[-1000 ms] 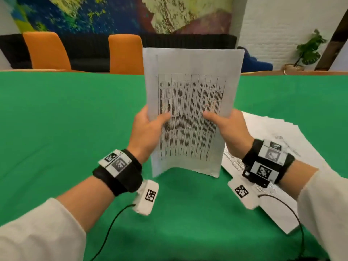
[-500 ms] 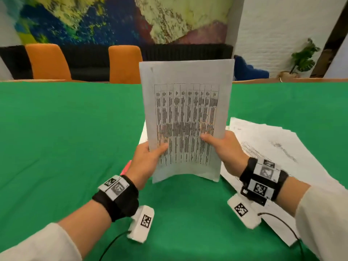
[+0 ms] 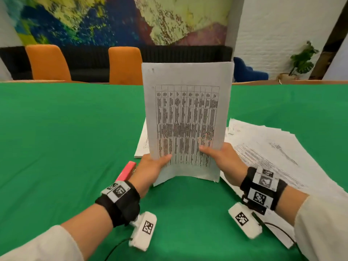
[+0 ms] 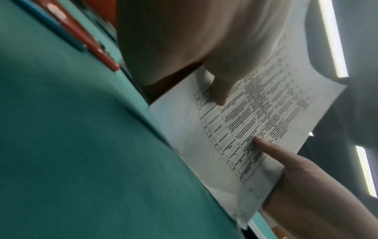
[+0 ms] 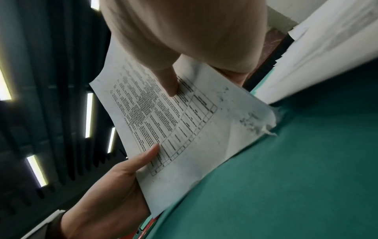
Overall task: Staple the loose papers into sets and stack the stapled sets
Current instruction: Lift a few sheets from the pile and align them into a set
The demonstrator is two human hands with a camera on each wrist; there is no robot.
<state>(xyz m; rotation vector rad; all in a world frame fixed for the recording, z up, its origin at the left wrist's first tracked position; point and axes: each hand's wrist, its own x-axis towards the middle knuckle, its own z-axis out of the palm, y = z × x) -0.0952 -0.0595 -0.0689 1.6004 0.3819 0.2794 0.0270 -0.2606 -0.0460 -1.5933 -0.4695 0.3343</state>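
Here the left hand point(image 3: 150, 167) and the right hand point(image 3: 223, 159) pinch the lower sides of a set of papers point(image 3: 186, 117), thumbs on its printed table, standing it upright with its bottom edge on the green table point(image 3: 66, 132). A red stapler point(image 3: 125, 171) lies just beside the left wrist; loose sheets point(image 3: 273, 147) spread to the right. Orange chairs point(image 3: 125, 65) and a painted wall point(image 3: 116, 19) stand beyond.
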